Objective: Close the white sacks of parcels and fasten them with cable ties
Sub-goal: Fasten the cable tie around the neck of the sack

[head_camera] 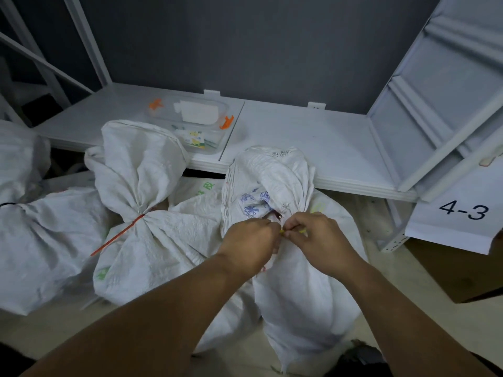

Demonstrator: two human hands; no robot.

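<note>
A white woven sack (pixel 296 289) stands in front of me with its neck gathered and its top flopped back against the shelf edge. At the neck, my left hand (pixel 251 240) and my right hand (pixel 317 235) meet, and both pinch a thin yellow cable tie (pixel 283 232) between fingertips. Most of the tie is hidden by my fingers. To the left lies a second white sack (pixel 141 213), its neck cinched by an orange cable tie (pixel 119 234) with a long tail. A third white sack (pixel 30 240) lies at the far left.
A low white shelf board (pixel 313 142) runs behind the sacks. On it stands a clear plastic box (pixel 196 123) with orange clips. A white rack frame labelled 4-3 (pixel 462 213) rises on the right, with a brown cardboard box (pixel 462 270) beneath. The grey wall is behind.
</note>
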